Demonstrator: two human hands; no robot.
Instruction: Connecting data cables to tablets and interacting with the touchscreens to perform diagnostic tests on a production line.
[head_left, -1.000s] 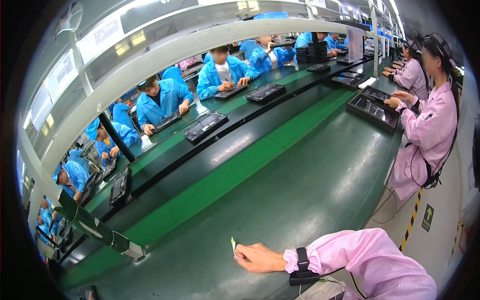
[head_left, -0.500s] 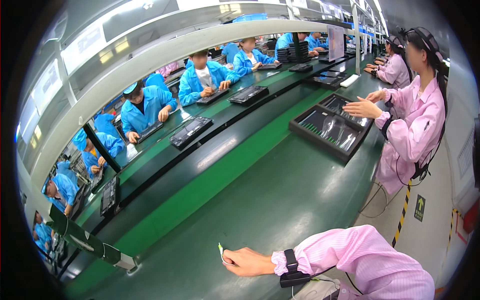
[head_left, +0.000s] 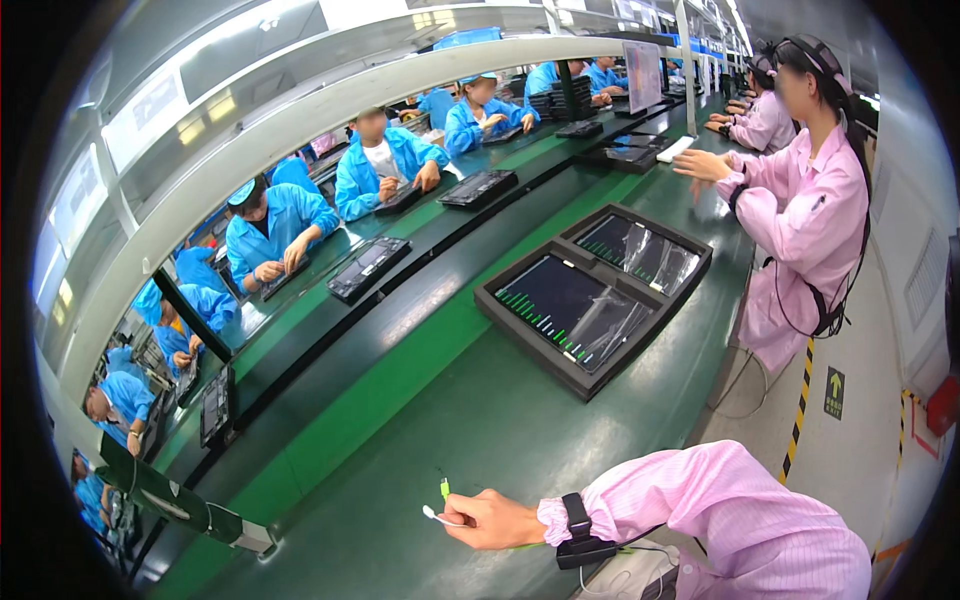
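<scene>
My right hand [head_left: 488, 521] reaches in from the lower right, above the green work surface. Its fingers are closed in a pinch around a thin cable, with a bright green connector [head_left: 445, 487] standing up above the knuckles and a white tip [head_left: 430, 512] poking out to the left. How far the cable runs inside the palm is hidden. A black strap with a small box [head_left: 585, 548] circles the wrist over the pink striped sleeve. My left hand is outside the picture. Beyond my right hand, a dark tray [head_left: 535, 358] holds two flat black screens [head_left: 565, 305] under clear film.
Across the bench, people in blue work on dark flat devices [head_left: 370, 268] along a belt. A co-worker in pink [head_left: 800, 190] stands at the right, hands apart from the tray. A grey post [head_left: 240, 535] rises at the lower left. A white object [head_left: 676, 149] lies farther along.
The tray has come nearer and to the left, away from the co-worker's hands. In my right hand, the cable has turned, so the white tip now shows beside the green connector.
</scene>
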